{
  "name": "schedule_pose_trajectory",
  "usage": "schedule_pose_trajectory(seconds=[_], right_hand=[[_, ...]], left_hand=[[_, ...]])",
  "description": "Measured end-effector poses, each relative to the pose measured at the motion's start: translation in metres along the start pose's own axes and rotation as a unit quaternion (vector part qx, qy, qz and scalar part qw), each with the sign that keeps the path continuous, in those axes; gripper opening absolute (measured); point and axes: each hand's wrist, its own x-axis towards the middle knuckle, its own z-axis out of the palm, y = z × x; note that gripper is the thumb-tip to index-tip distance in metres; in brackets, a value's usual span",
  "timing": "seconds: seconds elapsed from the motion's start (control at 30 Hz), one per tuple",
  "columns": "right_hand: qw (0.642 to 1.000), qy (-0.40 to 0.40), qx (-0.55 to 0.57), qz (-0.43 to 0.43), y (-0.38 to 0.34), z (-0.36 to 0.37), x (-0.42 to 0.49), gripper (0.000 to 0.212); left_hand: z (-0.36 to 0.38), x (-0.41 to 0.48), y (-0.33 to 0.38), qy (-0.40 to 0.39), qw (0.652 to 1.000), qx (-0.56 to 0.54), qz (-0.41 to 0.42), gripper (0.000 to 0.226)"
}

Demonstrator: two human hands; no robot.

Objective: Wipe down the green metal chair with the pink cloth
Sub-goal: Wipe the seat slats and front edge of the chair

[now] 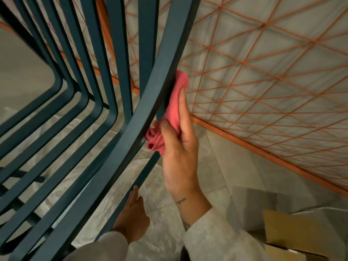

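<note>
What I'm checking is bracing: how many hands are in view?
2. The right hand holds the cloth against the chair's curved rail. The left hand is lower, one finger up at a thinner bar; its other fingers are hidden.

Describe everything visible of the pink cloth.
The cloth is pink soft fabric, bunched and creased. The right hand grips it and presses it against the edge of a curved chair slat. One end shows above the hand; a crumpled wad sticks out below the thumb.
</note>
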Motion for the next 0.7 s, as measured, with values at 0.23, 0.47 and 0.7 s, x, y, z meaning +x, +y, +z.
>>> schedule_pose_trajectory(seconds=[0.23, 0.47, 0.7], right_hand=[[0.978, 0.077, -0.049, 0.189, 0.045, -0.016, -0.009, 0.056], [0.988, 0.032, -0.036, 0.146, -0.037, -0.003, -0.002, 0.059], [0.99, 0.029, -0.073, 0.12, -0.139, -0.006, -0.009, 0.051]], left_hand=[[-0.008, -0.003, 0.007, -0.012, 1.0, -0.002, -0.009, 0.065], [-0.049, -0.022, 0.065, 0.066, 0.993, -0.088, 0.04, 0.056], [-0.115, -0.099, 0.117, 0.153, 0.964, -0.096, 0.197, 0.046]])
